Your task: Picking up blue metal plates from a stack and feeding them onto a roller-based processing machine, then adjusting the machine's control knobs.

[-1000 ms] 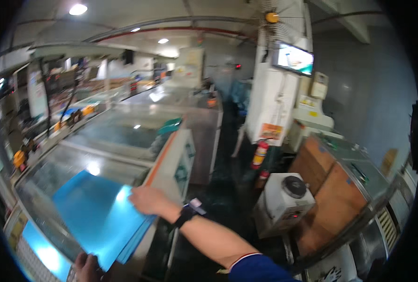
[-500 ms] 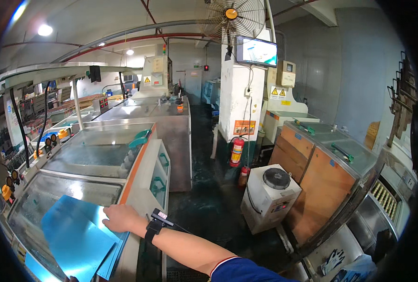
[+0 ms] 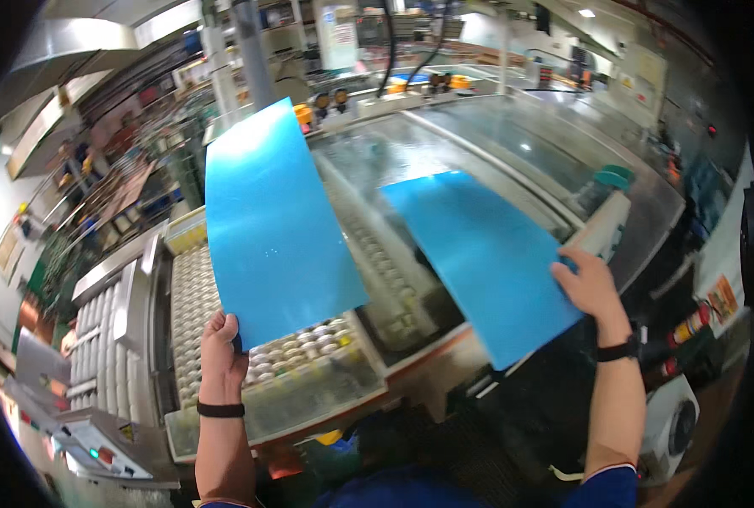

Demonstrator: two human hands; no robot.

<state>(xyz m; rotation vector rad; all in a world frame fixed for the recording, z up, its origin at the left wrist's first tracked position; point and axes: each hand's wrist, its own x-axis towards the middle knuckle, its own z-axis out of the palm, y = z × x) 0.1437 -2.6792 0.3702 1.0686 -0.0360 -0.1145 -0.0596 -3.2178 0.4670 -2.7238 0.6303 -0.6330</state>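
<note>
My left hand (image 3: 222,356) is closed on the lower left corner of a thin blue sheet (image 3: 275,229), thumb on its near face. The sheet stands tilted up above a bed of rollers (image 3: 192,292) and hides part of it. My right hand (image 3: 590,284) grips the right edge of a second blue sheet (image 3: 487,262), which slants over the machine's front edge and the glassy cover. The two sheets are apart. Whether either is a single sheet or several together, I cannot tell. Both are smooth and shiny, with angled corners.
The machine's wet, see-through cover (image 3: 368,148) stretches away behind the sheets, with a green handle (image 3: 614,176) at right. Larger pale rollers (image 3: 97,326) and a panel with a green light (image 3: 93,453) lie left. A fire extinguisher (image 3: 689,326) and white unit (image 3: 672,427) stand right.
My view has swung left onto the roller bed. The blue sheets that lay on the cover are lifted and parted, one in each hand. My left hand has come into full view.
</note>
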